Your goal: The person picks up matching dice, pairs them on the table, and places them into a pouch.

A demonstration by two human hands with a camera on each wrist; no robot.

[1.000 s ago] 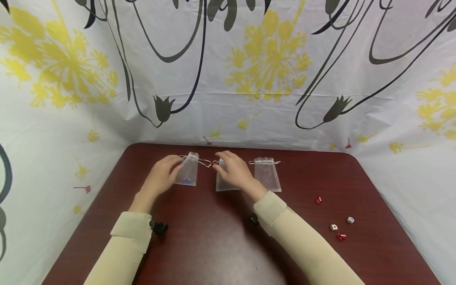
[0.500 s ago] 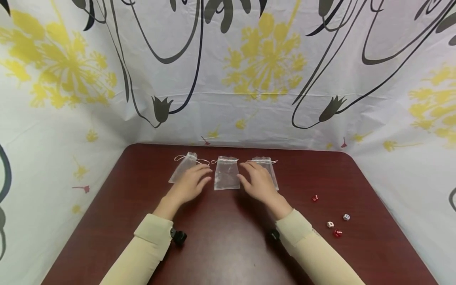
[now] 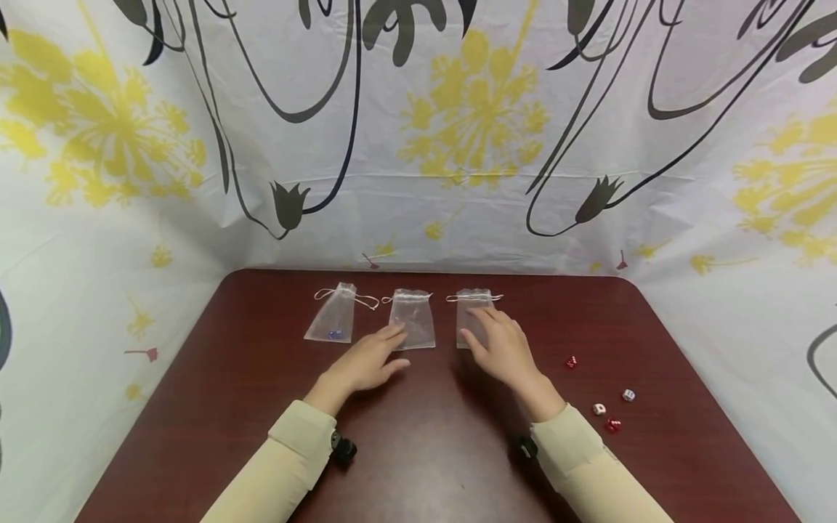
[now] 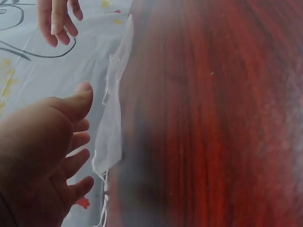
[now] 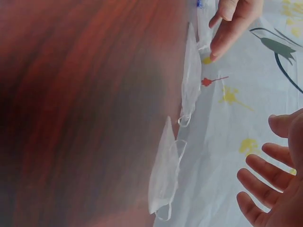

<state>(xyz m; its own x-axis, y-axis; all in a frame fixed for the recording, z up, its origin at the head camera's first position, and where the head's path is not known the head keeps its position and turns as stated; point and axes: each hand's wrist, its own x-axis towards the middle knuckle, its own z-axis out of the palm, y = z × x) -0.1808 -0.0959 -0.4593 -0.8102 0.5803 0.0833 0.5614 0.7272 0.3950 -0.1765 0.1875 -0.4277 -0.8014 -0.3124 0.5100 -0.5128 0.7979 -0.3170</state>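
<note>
Step in hand: by judgement, you were setting out three bags in a row, one already loaded.

Next move: it probably called for your right hand (image 3: 505, 350) to go to the loose dice and pinch one small cube, with a bag's mouth loosened to take it.

Left hand (image 3: 365, 363): fingers extended and parted, thumb apart, pinching nothing; over the lower near corner of the middle bag (image 3: 417, 317), contact not certain.

Right hand: fingers spread in a loose curve, holding nothing; above the right bag (image 3: 472, 301), apparently clear of it.

Bags, three: sheer, whitish, flat near the far edge of the dark red-brown table (image 3: 418, 472), mouths away from you, white drawstrings (image 3: 368, 301) across the tops. The left bag (image 3: 335, 314) lay askew, flaring toward its base, with blue dice (image 3: 335, 335) at the bottom, count unclear. The other two showed no contents where visible.

Loose dice, four, on the table to your right: far red die (image 3: 572, 362), near red die (image 3: 612, 425), and two white dice (image 3: 628, 395), one just beside the near red.
</note>
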